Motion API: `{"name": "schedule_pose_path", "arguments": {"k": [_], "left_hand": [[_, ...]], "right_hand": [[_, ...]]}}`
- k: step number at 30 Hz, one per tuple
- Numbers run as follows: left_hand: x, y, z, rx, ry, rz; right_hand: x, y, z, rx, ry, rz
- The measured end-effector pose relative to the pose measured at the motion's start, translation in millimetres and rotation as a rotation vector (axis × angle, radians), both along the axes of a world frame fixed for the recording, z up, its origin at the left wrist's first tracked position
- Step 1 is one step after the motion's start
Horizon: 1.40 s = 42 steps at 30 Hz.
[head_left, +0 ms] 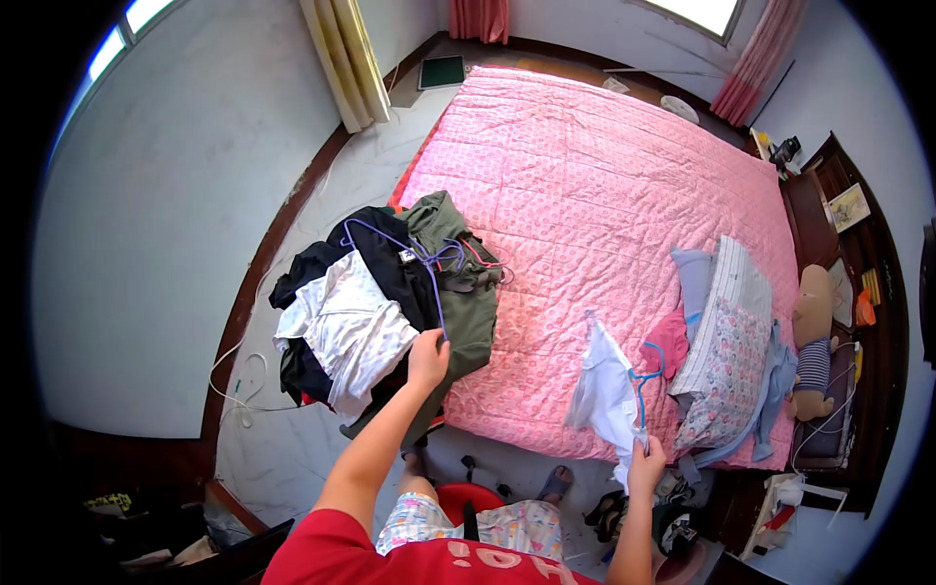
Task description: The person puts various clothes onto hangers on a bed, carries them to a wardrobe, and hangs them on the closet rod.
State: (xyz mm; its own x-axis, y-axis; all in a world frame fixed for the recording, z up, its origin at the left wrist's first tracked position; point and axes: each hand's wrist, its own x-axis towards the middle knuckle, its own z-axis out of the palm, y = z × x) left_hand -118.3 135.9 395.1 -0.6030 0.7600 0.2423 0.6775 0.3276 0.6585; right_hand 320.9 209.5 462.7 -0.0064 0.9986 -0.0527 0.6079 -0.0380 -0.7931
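On the left, my left hand (428, 360) is closed on the lower end of a purple clothes hanger (436, 297). That hanger lies across a heap of clothes at the bed's near-left corner: a white patterned garment (349, 317), a black garment (382, 252) and an olive-green garment (466, 327). My right hand (646, 464) is closed on a blue clothes hanger (641, 387) at its lower end. A white garment (609, 390) hangs beside that hanger, just above the bed; whether the fingers also pinch its cloth I cannot tell.
A pink quilt (565, 185) covers the bed. At its right are a floral pillow (726, 361), a pink cloth (663, 339) and a plush toy (814, 327) by the headboard. Below me stands a red stool (463, 499). A white cable (237, 398) lies on the floor at left.
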Motion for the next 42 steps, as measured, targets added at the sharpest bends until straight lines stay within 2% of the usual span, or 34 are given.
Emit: {"name": "schedule_pose_path", "arguments": {"k": [1,3,7,9,11,12,15,17,19,21,22,23,25,27,31,34,35,37,39,42], "left_hand": [[-4.3,15.0,-18.8,-0.126,0.042,0.044],[4.6,35.2,-10.9,-0.497,0.035,0.216],[3.0,31.8,-19.3,-0.579,0.049,0.256],[-2.7,15.7,-16.7,-0.389,-0.059,0.332],[-4.9,-17.3,18.6,-0.08,0.004,0.405],[-10.4,-39.2,32.0,0.101,-0.046,0.408],[-16.8,-103.1,103.1,0.328,0.074,0.477],[-17.1,-143.7,157.5,0.421,-0.027,0.4],[-14.7,-174.8,215.2,0.393,0.037,0.316],[-22.3,-207.6,250.0,0.318,-0.141,0.255],[-18.7,-213.8,280.1,0.308,-0.118,0.228],[-18.3,-219.4,299.7,0.344,-0.12,0.176],[-24.6,-233.6,334.2,0.249,-0.067,0.072],[-30.3,-235.7,360.3,0.229,-0.075,-0.069],[-35.4,-204.3,371.2,0.257,-0.236,-0.329],[-27.2,-157.5,361.7,0.225,-0.322,-0.49],[-18.1,-138.7,364.0,0.182,-0.37,-0.512],[-11.1,-103.1,346.9,0.108,-0.459,-0.564],[6.4,-67.2,331.9,0.119,-0.565,-0.564],[25.3,-26.4,303.4,0.074,-0.579,-0.564]], "right_hand": [[-8.9,-8.0,7.1,0.015,0.103,-0.022],[-29.2,-19.8,6.1,0.11,0.18,-0.062],[-50.6,-29.7,20.7,0.059,0.147,-0.088],[-62.3,-33.1,35.5,0.003,0.266,-0.149],[-65.4,-31.3,43.3,-0.011,0.306,-0.139],[-67.8,-29.1,45.4,0.071,0.252,-0.096],[-75.9,-19.5,47.2,0.175,0.213,0.013],[-85.4,-12.2,57.3,0.199,0.229,0.085],[-104.0,-1.2,83.4,0.202,0.269,0.112],[-121.3,14.2,105.2,0.298,0.287,0.132],[-127.6,24.5,114.6,0.34,0.311,0.146],[-131.8,34.1,124.4,0.379,0.331,0.156],[-140.2,52.9,144.5,0.372,0.383,0.15],[-137.9,69.4,161.4,0.358,0.314,0.167],[-122.8,78.1,183.0,0.393,0.363,0.243],[-101.2,67.9,192.4,0.07,0.444,0.543],[-93.2,60.7,196.8,0.068,0.445,0.524],[-75.0,45.3,202.3,-0.222,0.62,0.653],[-46.5,39.1,186.8,-0.259,0.534,0.765],[-7.7,13.4,194.2,-0.44,0.65,0.749]]}}
